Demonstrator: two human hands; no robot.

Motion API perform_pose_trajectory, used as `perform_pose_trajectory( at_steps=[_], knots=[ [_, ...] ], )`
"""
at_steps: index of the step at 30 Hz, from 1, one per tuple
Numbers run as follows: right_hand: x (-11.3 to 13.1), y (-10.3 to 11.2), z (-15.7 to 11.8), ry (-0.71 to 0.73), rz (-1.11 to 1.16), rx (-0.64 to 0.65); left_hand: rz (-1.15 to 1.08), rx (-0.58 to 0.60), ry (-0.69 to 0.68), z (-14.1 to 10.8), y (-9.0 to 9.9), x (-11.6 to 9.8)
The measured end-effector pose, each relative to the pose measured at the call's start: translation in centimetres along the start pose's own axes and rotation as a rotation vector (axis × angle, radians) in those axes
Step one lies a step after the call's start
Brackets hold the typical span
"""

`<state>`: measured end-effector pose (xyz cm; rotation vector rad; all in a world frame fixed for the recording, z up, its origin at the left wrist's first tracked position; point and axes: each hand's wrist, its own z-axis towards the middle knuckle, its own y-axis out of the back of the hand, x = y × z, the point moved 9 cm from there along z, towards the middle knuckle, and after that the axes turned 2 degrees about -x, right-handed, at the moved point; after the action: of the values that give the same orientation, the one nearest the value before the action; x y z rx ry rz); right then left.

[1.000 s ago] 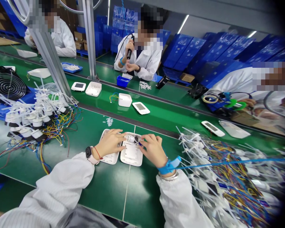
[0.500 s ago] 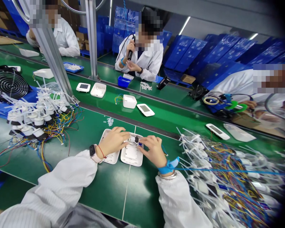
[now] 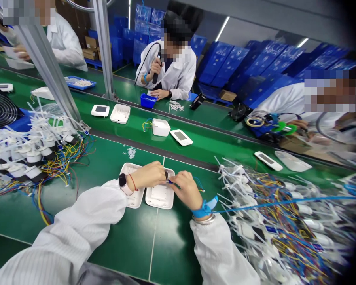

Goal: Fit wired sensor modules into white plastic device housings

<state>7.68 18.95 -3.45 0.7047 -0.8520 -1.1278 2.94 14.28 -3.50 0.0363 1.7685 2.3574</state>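
Observation:
Two white plastic housing halves lie side by side in front of me. The left half (image 3: 137, 198) is partly under my left wrist; the right half (image 3: 159, 200) shows its inside upward. Over the right half's far edge, my left hand (image 3: 153, 174) has its fingers closed round a small pump (image 3: 166, 175) with a black band, mostly hidden by the fingers. My right hand (image 3: 186, 188) pinches the pump's right end, by a small blue part (image 3: 170, 181). Thin coloured wires (image 3: 200, 186) stick out beyond the right hand.
Piles of wired pumps with tubes lie left (image 3: 32, 152) and right (image 3: 273, 221). Small white rings (image 3: 131, 152) sit behind the housings. A green conveyor (image 3: 136, 136) carries white cases and a display unit (image 3: 181, 137). Co-workers (image 3: 169, 67) sit across. A blue cord (image 3: 255, 204) runs from my right wrist.
My left hand has moved right over the pump and curled its fingers, now covering most of it. The view has shifted slightly. The co-worker opposite has lowered one hand to the table.

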Motion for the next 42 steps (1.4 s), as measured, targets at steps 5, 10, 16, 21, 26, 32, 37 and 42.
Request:
perform_pose_trajectory(
  at_steps=[5,10,16,21,26,32,37,42],
  knots=[
    [0.7,0.3,0.0,0.056,0.039,-0.048,-0.007,0.003,-0.027,0.1,-0.1,-0.2],
    [1.0,0.8,-0.1,0.051,0.064,-0.099,-0.039,-0.003,-0.046,0.2,-0.1,-0.4],
    [0.9,0.5,-0.2,0.069,0.084,-0.103,-0.024,0.015,-0.071,0.2,-0.8,-0.5],
    [0.4,0.2,-0.3,0.051,-0.04,-0.088,0.05,-0.043,-0.046,-0.1,-0.6,0.0],
    [1.3,0.6,0.0,0.067,-0.239,-0.082,0.059,-0.071,0.017,-0.6,0.1,0.9],
    [1.6,-0.4,0.3,0.018,-0.403,0.148,-0.024,-0.059,0.154,-1.9,1.7,2.9],
    [1.4,-1.5,0.8,-0.005,-0.478,0.273,-0.108,0.016,0.23,-2.5,1.2,3.6],
    [1.1,-2.7,1.1,-0.022,-0.473,0.393,-0.119,0.053,0.262,-2.5,0.4,3.6]
  ],
)
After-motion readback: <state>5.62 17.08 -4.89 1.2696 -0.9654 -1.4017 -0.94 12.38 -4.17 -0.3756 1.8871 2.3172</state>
